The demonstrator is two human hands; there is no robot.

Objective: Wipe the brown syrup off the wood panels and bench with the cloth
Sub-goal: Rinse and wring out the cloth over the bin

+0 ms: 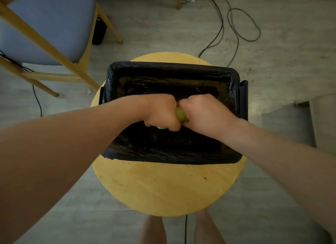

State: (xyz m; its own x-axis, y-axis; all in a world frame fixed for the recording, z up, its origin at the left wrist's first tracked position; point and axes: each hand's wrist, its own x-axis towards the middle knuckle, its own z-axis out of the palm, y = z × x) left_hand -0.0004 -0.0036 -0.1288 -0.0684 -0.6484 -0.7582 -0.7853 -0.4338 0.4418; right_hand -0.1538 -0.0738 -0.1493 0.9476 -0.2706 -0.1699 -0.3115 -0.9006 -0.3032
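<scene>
The round tabletop point(163, 189) is pale yellow wood, smooth and matt, with a few dark specks. The bin liner point(163, 154) is thin black plastic, crinkled and glossy; the bin point(244, 98) beneath it is smoother black plastic. The cloth point(180, 113) looks soft and green. The chair seat point(45, 25) is matt blue-grey fabric on a light wooden frame point(47, 43). The floor point(272, 80) is grey planking with a faint sheen.
</scene>
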